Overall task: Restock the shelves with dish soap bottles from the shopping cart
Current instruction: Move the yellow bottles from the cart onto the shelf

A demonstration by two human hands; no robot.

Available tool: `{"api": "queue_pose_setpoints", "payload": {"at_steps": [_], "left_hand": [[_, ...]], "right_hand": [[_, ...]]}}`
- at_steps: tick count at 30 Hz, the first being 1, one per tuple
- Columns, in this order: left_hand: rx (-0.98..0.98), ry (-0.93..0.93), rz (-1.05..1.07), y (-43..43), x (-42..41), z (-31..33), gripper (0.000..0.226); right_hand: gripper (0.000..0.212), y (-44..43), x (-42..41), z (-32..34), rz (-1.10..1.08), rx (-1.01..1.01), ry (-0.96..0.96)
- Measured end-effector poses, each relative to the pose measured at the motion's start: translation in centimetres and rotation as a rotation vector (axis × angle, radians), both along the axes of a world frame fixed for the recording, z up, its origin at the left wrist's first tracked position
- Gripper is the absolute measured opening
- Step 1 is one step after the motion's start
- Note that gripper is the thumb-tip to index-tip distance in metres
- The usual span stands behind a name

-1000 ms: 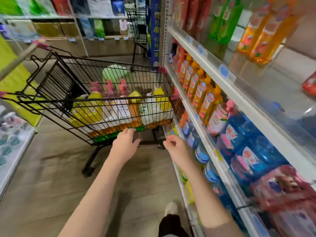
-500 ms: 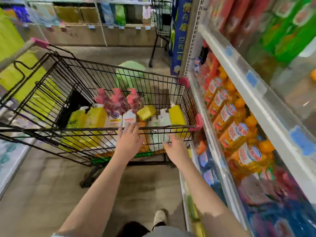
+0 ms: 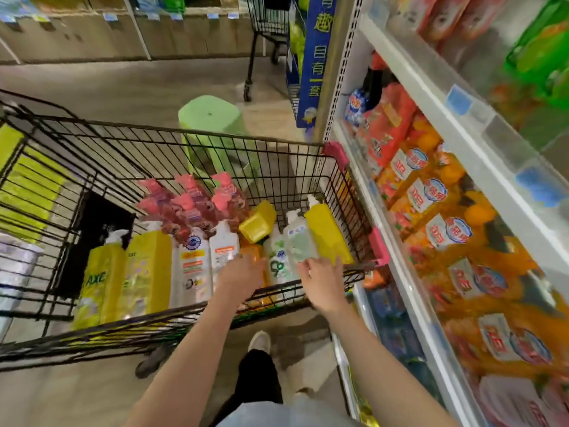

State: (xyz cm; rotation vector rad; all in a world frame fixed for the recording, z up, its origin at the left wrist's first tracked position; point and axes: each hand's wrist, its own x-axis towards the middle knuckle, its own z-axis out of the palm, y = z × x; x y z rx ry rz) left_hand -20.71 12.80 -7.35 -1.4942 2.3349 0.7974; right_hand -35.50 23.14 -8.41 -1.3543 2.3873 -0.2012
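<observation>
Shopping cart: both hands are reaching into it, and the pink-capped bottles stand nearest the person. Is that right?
Not quite. Both the left hand and the right hand reach into the shopping cart, but the pink-capped bottles stand towards its far side, behind the white bottles, not nearest the person. The head view shows this.

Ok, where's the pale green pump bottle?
The pale green pump bottle sits in the shopping cart's near right corner, head view, between a yellow bottle on its right and a white, green-logo bottle on its left, ahead of the right hand.
</observation>
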Motion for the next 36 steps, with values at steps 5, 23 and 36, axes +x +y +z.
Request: {"api": "queue_pose_setpoints", "payload": {"at_steps": [5, 23, 36], "left_hand": [[0.093, 0.105, 0.182, -7.2, -2.7, -3.4, 0.049], [0.605, 0.088, 0.507, -20.8, -10.8, -12.4, 0.095], [0.506, 0.360, 0.559, -17.4, -9.0, -9.1, 0.088]], "right_hand": [[0.042, -3.5, -1.3, -0.7, -0.093, 0.084, 0.001], [0.052, -5.7, -1.9, -1.8, -0.287, 0.200, -0.060], [0.045, -6.4, -2.3, -1.1, -0.387, -0.017, -0.272]]}}
